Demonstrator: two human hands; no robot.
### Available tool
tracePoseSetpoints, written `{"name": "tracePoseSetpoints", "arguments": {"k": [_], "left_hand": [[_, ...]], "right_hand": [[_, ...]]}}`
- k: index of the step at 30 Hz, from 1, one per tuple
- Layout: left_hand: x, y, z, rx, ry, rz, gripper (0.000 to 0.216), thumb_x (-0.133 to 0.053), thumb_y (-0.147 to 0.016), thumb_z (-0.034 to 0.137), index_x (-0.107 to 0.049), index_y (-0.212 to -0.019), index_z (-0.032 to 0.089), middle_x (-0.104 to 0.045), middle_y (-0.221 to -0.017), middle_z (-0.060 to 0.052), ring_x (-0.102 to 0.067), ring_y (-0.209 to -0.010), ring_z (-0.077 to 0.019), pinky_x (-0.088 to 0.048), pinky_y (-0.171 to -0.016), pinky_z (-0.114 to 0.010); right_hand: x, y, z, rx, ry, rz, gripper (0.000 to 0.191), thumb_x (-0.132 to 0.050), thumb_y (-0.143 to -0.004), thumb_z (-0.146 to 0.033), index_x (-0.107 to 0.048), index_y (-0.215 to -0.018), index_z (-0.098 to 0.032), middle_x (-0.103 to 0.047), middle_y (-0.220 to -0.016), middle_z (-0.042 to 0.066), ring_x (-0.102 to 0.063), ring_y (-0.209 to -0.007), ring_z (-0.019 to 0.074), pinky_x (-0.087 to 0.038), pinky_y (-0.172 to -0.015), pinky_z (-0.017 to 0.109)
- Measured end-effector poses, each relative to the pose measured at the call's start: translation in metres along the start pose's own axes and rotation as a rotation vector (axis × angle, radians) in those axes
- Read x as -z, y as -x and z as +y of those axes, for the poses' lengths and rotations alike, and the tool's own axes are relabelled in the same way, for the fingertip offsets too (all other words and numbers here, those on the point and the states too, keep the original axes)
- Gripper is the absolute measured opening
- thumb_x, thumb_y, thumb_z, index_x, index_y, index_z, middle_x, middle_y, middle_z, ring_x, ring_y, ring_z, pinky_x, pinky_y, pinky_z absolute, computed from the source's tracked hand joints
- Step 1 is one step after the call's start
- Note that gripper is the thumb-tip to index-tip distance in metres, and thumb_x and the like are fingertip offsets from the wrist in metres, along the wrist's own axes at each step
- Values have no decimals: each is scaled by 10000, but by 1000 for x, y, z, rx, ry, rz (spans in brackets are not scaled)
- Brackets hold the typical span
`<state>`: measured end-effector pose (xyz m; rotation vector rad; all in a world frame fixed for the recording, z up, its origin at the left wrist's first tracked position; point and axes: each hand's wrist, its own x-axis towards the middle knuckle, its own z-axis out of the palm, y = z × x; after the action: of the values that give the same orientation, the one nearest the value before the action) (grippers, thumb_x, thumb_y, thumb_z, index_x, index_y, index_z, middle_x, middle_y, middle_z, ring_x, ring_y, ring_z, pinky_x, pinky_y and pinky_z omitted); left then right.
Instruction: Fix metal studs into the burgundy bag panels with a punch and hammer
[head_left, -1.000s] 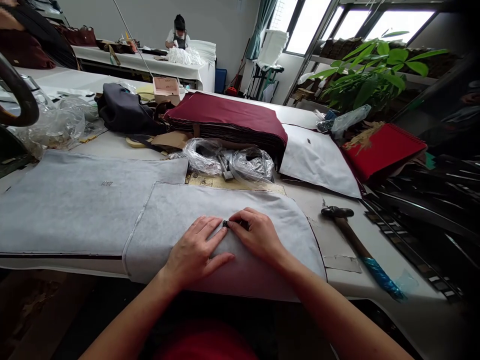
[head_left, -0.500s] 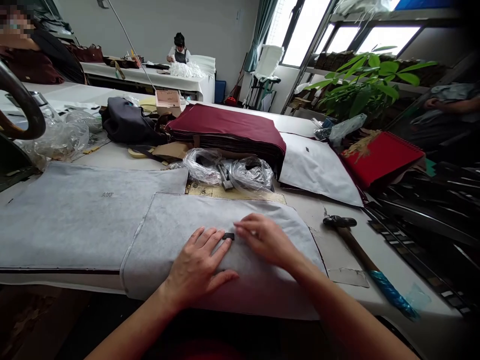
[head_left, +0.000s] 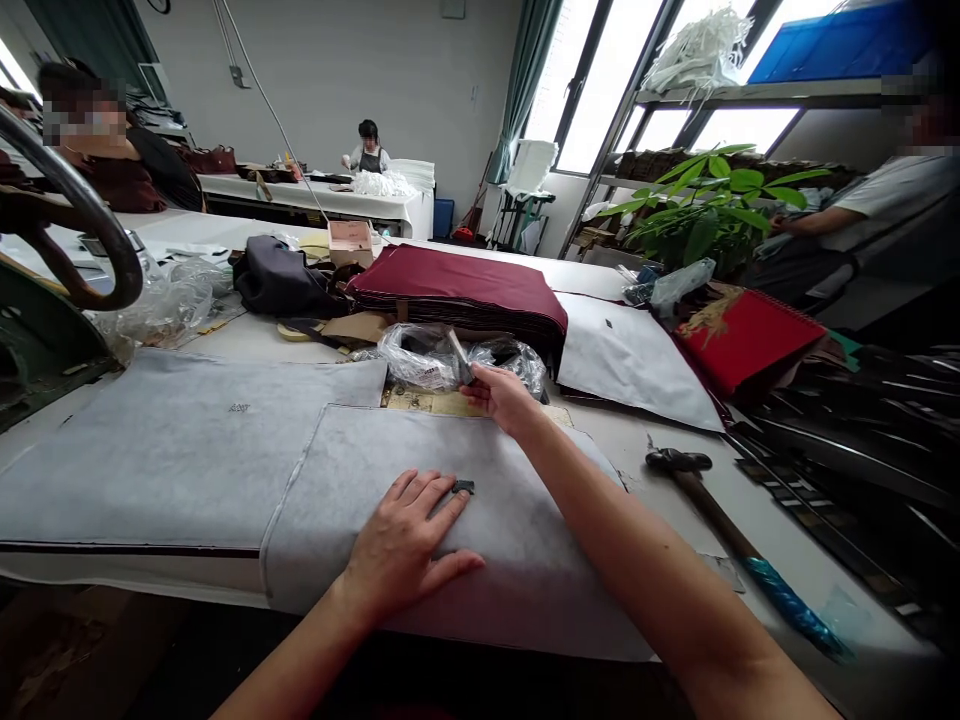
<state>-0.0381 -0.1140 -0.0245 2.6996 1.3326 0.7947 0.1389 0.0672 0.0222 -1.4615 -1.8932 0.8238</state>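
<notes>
Left hand (head_left: 416, 535), fingers spread flat on the pale panel (head_left: 525, 560), touches the small dark piece (head_left: 465, 487) there; right hand (head_left: 489, 392), fingers curled, grips a metal tool (head_left: 459, 356) beside plastic bags (head_left: 407, 352). A slipping left hand could let the piece shift.

Glare whitens the windows (head_left: 611, 70), upper right; bottom edge shadowed; right edge smeared.
</notes>
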Motion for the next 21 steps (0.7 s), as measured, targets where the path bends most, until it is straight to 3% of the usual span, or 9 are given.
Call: {"name": "tracePoseSetpoints", "arguments": {"k": [3,6,8,12,15,21], "left_hand": [[0,-1,0,-8,4,10,598,-583,-943,621,-625,-1369,203,-614,-1396,-123,-553,-1301,-319,-439,-1147,-550],[0,-1,0,-14,9,-3,592,-580,-951,604,-615,-1379,197,-602,-1410,-129,-538,-1316,-327,-422,-1155,-561],[0,0,0,-14,9,-14,599,-578,-954,600,-603,-1390,191,-591,-1421,-133,-527,-1327,-331,-408,-1164,-563],[1,1,0,-13,23,-25,605,-579,-959,585,-584,-1409,181,-580,-1428,-132,-516,-1336,-325,-392,-1181,-551],[1,2,0,-3,41,-15,584,-585,-958,578,-598,-1395,190,-577,-1430,-127,-513,-1342,-316,-386,-1192,-541],[0,2,0,4,59,-7,571,-607,-947,572,-612,-1376,196,-572,-1421,-133,-518,-1336,-319,-387,-1195,-543]], "right_hand": [[12,38,3,31,-295,-34,398,-365,-1067,-416,-570,-1319,-187,-719,-1099,106,-712,-899,185,-592,-750,303],[12,86,10,4,-554,-102,401,-613,-955,-533,-686,-1130,-179,-707,-925,67,-659,-726,169,-552,-632,277],[7,115,14,16,-473,-109,320,-688,-920,-480,-727,-1040,-186,-710,-886,54,-650,-729,179,-540,-633,283],[-8,144,17,255,-122,-21,201,-611,-988,-277,-729,-1148,-253,-718,-1109,53,-671,-1016,219,-541,-907,343],[-15,148,16,362,-1,-31,232,-546,-1028,-236,-699,-1198,-277,-693,-1177,55,-657,-1079,216,-526,-964,347],[-16,147,15,392,142,-43,208,-525,-1043,-227,-668,-1193,-250,-690,-1179,66,-644,-1091,225,-517,-977,353]]}}
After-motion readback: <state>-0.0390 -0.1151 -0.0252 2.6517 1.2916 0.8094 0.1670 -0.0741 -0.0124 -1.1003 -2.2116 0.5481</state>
